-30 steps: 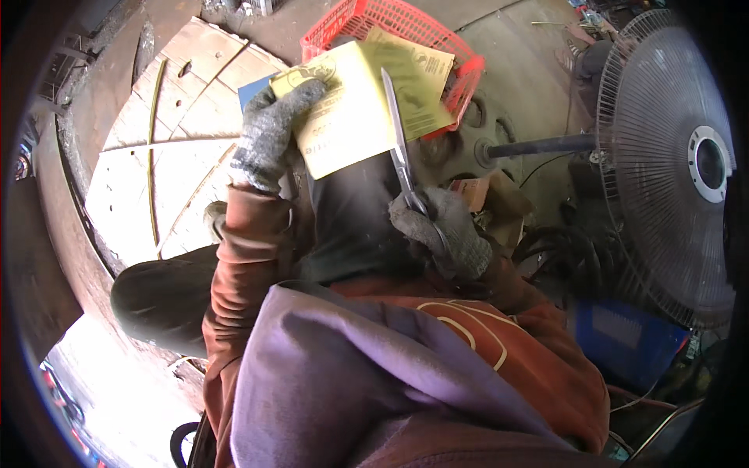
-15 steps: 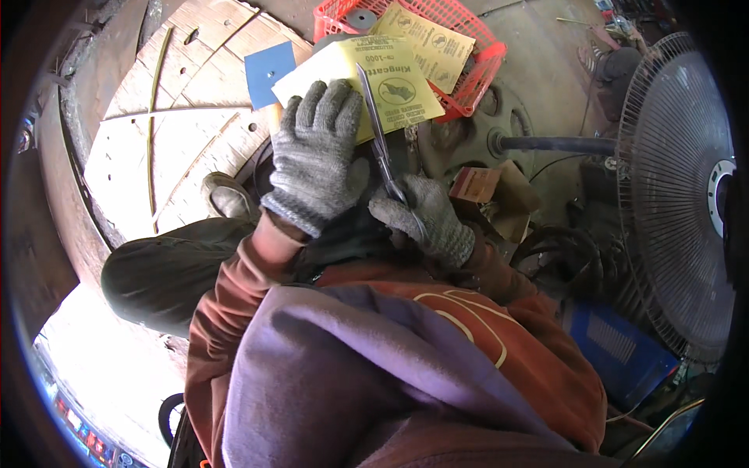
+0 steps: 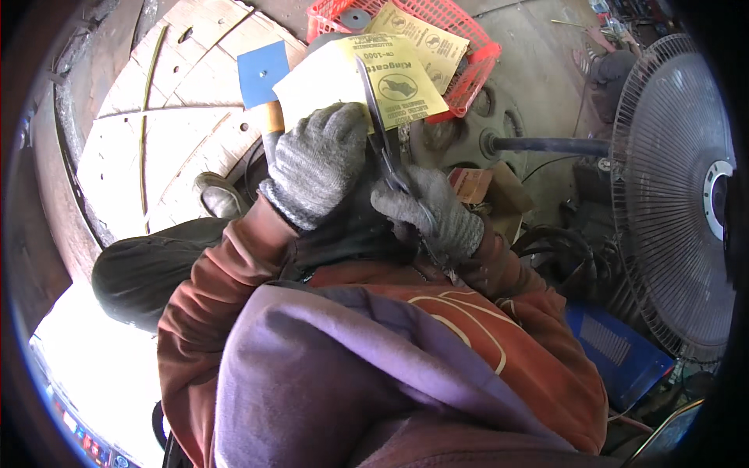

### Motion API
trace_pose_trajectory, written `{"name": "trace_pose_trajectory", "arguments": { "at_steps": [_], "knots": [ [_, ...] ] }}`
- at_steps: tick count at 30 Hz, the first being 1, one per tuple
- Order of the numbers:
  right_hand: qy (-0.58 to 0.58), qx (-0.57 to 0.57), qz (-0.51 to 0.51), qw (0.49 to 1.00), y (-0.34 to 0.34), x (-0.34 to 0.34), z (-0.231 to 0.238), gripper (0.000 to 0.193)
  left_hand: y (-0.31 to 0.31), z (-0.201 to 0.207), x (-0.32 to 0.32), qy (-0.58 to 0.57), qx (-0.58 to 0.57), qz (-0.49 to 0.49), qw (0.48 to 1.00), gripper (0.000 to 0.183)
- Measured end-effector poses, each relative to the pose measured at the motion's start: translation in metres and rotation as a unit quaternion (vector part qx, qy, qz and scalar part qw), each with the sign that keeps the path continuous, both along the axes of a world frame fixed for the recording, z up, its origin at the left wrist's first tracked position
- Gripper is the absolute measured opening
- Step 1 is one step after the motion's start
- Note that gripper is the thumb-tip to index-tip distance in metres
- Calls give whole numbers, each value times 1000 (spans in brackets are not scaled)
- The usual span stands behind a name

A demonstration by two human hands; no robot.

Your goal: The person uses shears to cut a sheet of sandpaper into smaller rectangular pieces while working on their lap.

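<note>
My left hand (image 3: 321, 160), in a grey knit glove, is closed at the near edge of a yellow sandpaper sheet (image 3: 328, 82) with printing on its back. Its fingertips are curled out of sight. In my right hand (image 3: 431, 209), also gloved in grey, is a pair of scissors (image 3: 385, 152). Their long blades point away from me and reach up over the sheet's middle. Whether the paper lies between the blades I cannot tell. A blue square sheet (image 3: 263, 72) lies just left of the yellow one, above a yellow-and-grey handle (image 3: 274, 117) beside my left hand.
Behind the sheet stands a red plastic basket (image 3: 485, 58) holding more yellow sandpaper (image 3: 437, 43) and a grey disc (image 3: 356, 18). A large fan (image 3: 663, 179) on a round base is at right. An open cardboard box (image 3: 507, 195) sits beyond my right hand. Worn board (image 3: 187, 93) covers the left.
My left hand has drawn back toward me from lying flat on the sheet, and its fingers have curled. The scissors stay in my right hand, in nearly the same place.
</note>
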State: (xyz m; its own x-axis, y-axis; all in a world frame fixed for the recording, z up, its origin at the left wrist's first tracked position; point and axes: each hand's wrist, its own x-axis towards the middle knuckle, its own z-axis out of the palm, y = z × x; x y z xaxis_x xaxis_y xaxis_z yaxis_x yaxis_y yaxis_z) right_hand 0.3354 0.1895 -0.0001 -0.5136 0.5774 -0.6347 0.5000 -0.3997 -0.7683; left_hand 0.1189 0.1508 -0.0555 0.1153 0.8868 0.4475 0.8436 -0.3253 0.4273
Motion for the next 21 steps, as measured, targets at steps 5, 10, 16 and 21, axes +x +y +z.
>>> {"name": "trace_pose_trajectory", "arguments": {
  "at_steps": [5,10,16,21],
  "knots": [
    [3,13,27,1000,9,-13,3,33,-2,9,-11,17,-42,-12,999,35],
    [12,28,-13,999,3,-12,1,34,-1,6,-8,29,-24,-4,999,37],
    [-2,14,0,1000,3,-4,-5,32,3,4,-2,32,41,-9,999,34],
    [9,28,2,1000,-2,1,-11,30,-7,31,2,-295,-7,76,952,60]
  ]
}}
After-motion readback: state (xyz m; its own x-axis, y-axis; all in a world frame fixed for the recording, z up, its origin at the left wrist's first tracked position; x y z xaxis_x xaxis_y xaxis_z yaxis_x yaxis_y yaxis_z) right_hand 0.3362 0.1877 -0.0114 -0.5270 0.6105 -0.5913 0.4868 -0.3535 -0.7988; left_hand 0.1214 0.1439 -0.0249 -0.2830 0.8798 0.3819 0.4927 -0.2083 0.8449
